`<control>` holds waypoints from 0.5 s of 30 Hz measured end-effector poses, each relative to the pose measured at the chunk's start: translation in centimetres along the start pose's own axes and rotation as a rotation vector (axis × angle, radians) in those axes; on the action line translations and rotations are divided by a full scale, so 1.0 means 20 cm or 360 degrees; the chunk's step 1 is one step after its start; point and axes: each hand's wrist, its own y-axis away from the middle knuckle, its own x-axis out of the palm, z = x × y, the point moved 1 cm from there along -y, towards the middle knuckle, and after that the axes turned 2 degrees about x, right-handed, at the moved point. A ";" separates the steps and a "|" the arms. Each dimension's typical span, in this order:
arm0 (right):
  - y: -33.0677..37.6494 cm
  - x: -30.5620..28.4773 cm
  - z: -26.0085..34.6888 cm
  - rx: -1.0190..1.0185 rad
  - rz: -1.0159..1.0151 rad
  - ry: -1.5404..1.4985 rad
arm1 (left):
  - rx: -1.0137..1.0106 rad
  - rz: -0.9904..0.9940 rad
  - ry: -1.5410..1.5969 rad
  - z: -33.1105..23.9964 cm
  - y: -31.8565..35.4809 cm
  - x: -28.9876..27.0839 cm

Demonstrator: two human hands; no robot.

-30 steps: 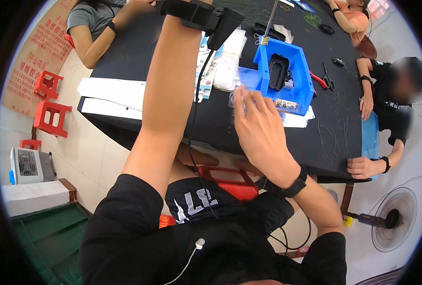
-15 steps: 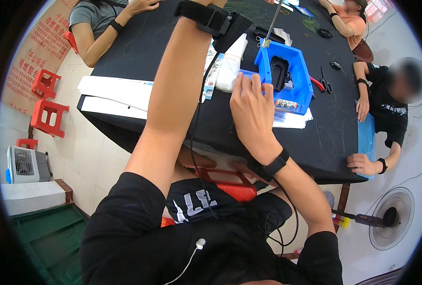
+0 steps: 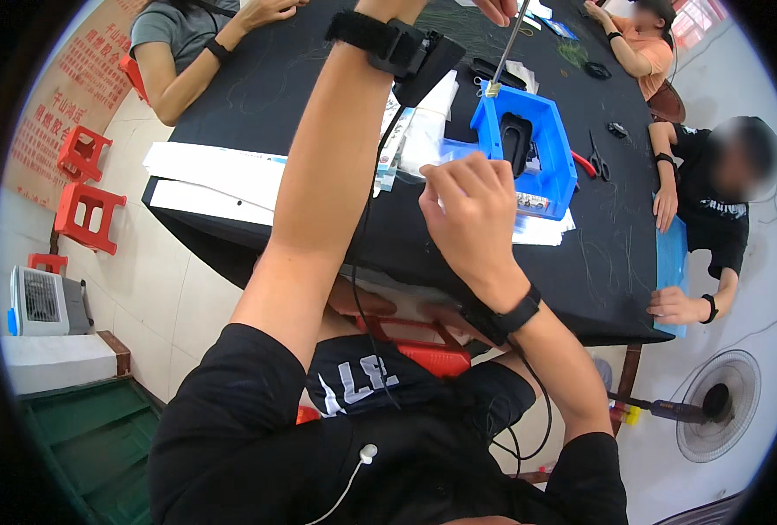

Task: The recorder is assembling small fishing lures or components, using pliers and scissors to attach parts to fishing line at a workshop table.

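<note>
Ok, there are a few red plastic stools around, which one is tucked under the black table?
The red stool lying right in front of the person's lap, under the black table's near edge. The other red stools stand out on the tiled floor at left.

The left hand [image 3: 498,7] is cut off by the top edge at twelve o'clock, so its grip on the thin rod [image 3: 509,45] cannot be judged. The right hand [image 3: 471,214] hides whatever its fingers pinch.
</note>
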 end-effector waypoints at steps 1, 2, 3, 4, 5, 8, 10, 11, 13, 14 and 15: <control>-0.02 -0.03 0.00 0.0051 -0.0085 -0.0155 | 0.0001 0.0041 0.0000 0.01 -0.01 0.00; -0.05 -0.07 -0.02 0.0200 -0.0157 -0.0318 | 0.0004 0.0088 0.0000 0.02 -0.01 0.00; -0.07 -0.12 -0.05 0.0345 -0.0236 -0.0485 | 0.0005 0.0134 0.0006 0.02 -0.03 0.00; -0.10 -0.17 -0.09 0.0489 -0.0315 -0.0650 | 0.0001 0.0183 -0.0003 0.02 -0.03 0.01; -0.14 -0.21 -0.14 0.0632 -0.0339 -0.0861 | 0.0005 0.0215 0.0039 0.02 -0.03 0.01; -0.23 -0.31 -0.27 0.0894 -0.0401 -0.1370 | -0.0061 0.0254 0.0066 0.00 -0.04 0.01; -0.25 -0.34 -0.33 0.0959 -0.0369 -0.1368 | 0.0008 0.0303 0.0088 -0.02 -0.03 0.01; -0.25 -0.35 -0.35 0.0985 -0.0362 -0.1380 | 0.0040 0.0324 0.0097 -0.03 -0.02 0.01; -0.25 -0.34 -0.37 0.1041 -0.0351 -0.1444 | 0.0097 0.0379 0.0097 -0.04 0.00 0.00; -0.25 -0.33 -0.38 0.1067 -0.0349 -0.1494 | 0.0093 0.0396 0.0075 -0.04 0.01 -0.01; -0.24 -0.33 -0.39 0.1117 -0.0348 -0.1536 | 0.0087 0.0413 0.0054 -0.04 0.01 -0.01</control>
